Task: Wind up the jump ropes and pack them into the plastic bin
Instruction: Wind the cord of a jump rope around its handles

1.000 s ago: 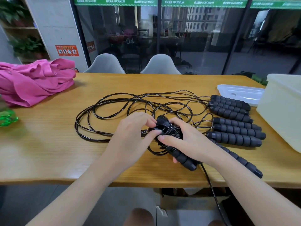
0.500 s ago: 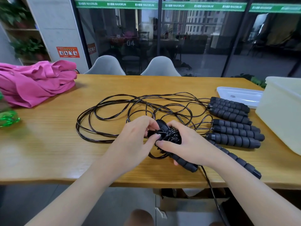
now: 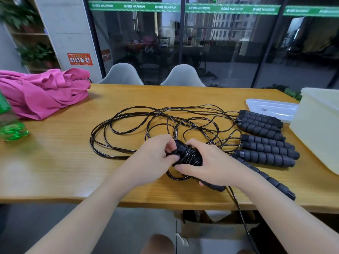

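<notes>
Wooden table (image 3: 55,162), warm grain, wavy front edge. Loose black cords (image 3: 139,123) are sprawling in overlapping loops across the middle of the surface, glossy and thin, running toward the right side. There, six spare handles (image 3: 266,142) are lying side by side near the right edge, dark grey, ribbed foam, cylindrical; a seventh handle (image 3: 271,179) is lying slanted toward the front edge, just beside the right forearm.

Both hands are meeting at the front-middle of the table, over the loops. The wound bundle (image 3: 190,156) of cord and handles is sitting between them, tight shiny turns around a dark core. The right hand (image 3: 211,165) is gripping the bundle from the right, fingers curled around it, thumb lying across the front; a handle end is poking out under the palm. The left hand (image 3: 156,158) is pinching the cord at the bundle's left end with curled fingers. One cord is trailing off the front edge and hanging down.

The plastic bin (image 3: 317,129), milky translucent, boxy, is standing at the right edge; its clear lid (image 3: 271,109) is lying flat behind it toward the far right corner. Nothing is in the way between bundle and bin but the handle row.

A crumpled pink cloth (image 3: 42,96) is heaped at the far left corner. A green bottle (image 3: 9,125), blurred, is standing at the left edge. Two grey chairs (image 3: 152,76) are standing beyond the far edge.
</notes>
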Demonstrator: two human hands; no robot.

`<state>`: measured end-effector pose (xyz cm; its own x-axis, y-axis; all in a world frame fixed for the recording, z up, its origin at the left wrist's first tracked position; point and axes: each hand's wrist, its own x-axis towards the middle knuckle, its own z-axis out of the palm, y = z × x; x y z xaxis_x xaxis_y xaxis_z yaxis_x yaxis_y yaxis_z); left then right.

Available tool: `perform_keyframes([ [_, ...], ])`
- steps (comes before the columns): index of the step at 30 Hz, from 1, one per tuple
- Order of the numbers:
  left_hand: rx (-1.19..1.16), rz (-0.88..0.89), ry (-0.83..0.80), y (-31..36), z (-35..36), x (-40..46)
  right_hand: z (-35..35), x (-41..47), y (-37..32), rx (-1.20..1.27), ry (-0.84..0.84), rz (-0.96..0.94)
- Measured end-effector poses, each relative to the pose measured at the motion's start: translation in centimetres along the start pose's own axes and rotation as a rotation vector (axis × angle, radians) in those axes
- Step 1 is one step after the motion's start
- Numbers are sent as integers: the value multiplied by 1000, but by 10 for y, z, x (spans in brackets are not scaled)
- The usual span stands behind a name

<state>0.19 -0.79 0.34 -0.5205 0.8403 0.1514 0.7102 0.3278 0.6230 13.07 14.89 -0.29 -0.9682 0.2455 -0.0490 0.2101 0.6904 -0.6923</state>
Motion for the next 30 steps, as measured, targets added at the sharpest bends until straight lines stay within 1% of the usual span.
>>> perform_keyframes([
  [3, -129, 43, -39, -6, -8, 2, -3, 0, 1, 22, -39, 20],
  [7, -192, 87, -82, -13, -14, 1, -5, 0, 2, -7, -68, 28],
  [9, -208, 121, -26, -11, -13, 0, -6, 0, 1, -27, -84, 21],
  [11, -228, 196, 91, -4, -13, 2, -8, 0, -3, -20, -93, 9],
  [13, -229, 262, 202, 6, -16, 3, -11, 0, -10, 45, -86, 0],
  [15, -253, 283, 239, 14, -21, 5, -16, -2, -18, 63, -93, -1],
  [19, -191, 320, 115, 22, -22, 8, -22, -10, -29, -39, -134, 7],
  [21, -186, 332, 83, 28, -23, 10, -26, -13, -33, -71, -143, 7],
  [24, -199, 268, 61, 34, -29, 19, -30, -17, -37, -37, -130, 19],
  [28, -313, 56, 9, 37, -31, 32, -35, -25, -39, 75, -71, 45],
  [30, -347, -23, 24, 40, -25, 38, -39, -26, -37, 146, -58, 76],
])
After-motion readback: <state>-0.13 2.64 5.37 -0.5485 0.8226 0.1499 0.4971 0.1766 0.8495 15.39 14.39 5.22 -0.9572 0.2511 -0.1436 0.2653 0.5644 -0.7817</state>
